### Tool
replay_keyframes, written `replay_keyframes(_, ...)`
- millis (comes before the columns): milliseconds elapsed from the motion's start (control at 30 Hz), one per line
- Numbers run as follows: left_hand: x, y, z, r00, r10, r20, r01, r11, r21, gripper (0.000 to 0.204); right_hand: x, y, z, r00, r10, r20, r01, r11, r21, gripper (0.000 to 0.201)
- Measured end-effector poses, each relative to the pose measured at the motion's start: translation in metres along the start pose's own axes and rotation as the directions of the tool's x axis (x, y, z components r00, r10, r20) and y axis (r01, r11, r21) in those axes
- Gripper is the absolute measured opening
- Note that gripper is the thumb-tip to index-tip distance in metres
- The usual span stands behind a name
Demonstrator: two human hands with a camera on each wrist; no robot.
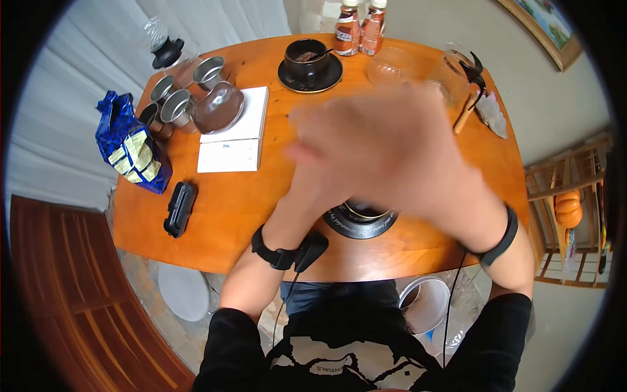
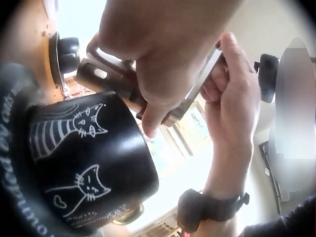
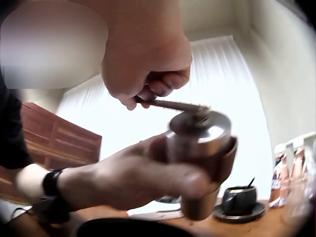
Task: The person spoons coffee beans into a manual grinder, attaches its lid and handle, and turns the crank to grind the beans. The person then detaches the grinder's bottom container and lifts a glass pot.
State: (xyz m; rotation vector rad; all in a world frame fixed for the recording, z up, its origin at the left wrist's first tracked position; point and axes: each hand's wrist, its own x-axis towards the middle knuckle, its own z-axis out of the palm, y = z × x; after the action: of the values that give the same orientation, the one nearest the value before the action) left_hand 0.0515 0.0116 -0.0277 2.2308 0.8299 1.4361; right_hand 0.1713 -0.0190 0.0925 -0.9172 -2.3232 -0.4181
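Note:
A metal hand grinder [image 3: 200,136] with a brown band is held over the table, tilted. My left hand [image 3: 143,173] wraps round its body, and my right hand [image 3: 148,74] grips the end of its crank arm [image 3: 175,104]. In the head view, my blurred left hand [image 1: 320,163] and right hand [image 1: 405,144] overlap and hide the grinder. Just below them a black mug [image 1: 366,209] stands on a round lettered base [image 1: 362,228]. White cat drawings cover the mug [image 2: 98,163] in the left wrist view, close beside the grinder [image 2: 94,76].
A glass server [image 1: 219,108] stands on a white scale [image 1: 228,157] at the left, near several metal cups [image 1: 210,73], a blue bag [image 1: 134,147] and a black case [image 1: 180,209]. Farther back are a cup on a saucer [image 1: 292,77], two bottles [image 1: 360,29] and a glass vessel [image 1: 449,72].

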Motion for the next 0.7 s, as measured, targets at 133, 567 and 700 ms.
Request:
replay_keyframes(133,0.015,0.013,-0.021,0.996,0.025,0.085,-0.027,0.999,0.023,0.063,0.017,0.066,-0.015,0.939,0.275,-0.209,-0.274,0.961,0.036,0.024)
replay_keyframes(567,0.017,0.031,-0.027,0.975,-0.220,0.040,0.222,0.974,-0.035,0.060,-0.009,-0.021,0.019,0.961,-0.235,-0.147,0.248,0.966,0.076,0.010)
replay_keyframes(700,0.013,0.025,-0.019,0.997,-0.047,0.059,0.051,0.996,-0.070,0.063,0.029,0.025,0.003,0.976,-0.165,-0.138,0.136,0.971,-0.197,0.017)
